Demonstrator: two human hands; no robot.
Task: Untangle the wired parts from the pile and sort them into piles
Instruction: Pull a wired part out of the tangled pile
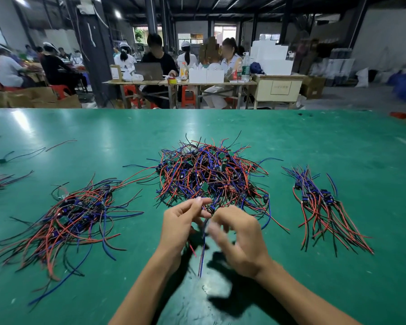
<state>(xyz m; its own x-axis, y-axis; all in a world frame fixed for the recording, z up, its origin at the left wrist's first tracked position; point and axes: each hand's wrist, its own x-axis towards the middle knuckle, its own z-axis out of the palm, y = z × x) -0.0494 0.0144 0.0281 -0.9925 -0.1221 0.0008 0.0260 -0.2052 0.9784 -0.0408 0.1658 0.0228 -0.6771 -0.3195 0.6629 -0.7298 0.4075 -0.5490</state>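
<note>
A tangled pile of small boards with red, blue and black wires lies in the middle of the green table. A sorted pile spreads at the left, and a neater sorted pile lies at the right. Just in front of the tangled pile, my left hand pinches a wired part whose wires hang down between my hands. My right hand is blurred, its fingers curled at the same wires.
A few loose wired parts lie at the far left of the table. Beyond the table's far edge, people sit at workbenches with boxes, bottles and a laptop.
</note>
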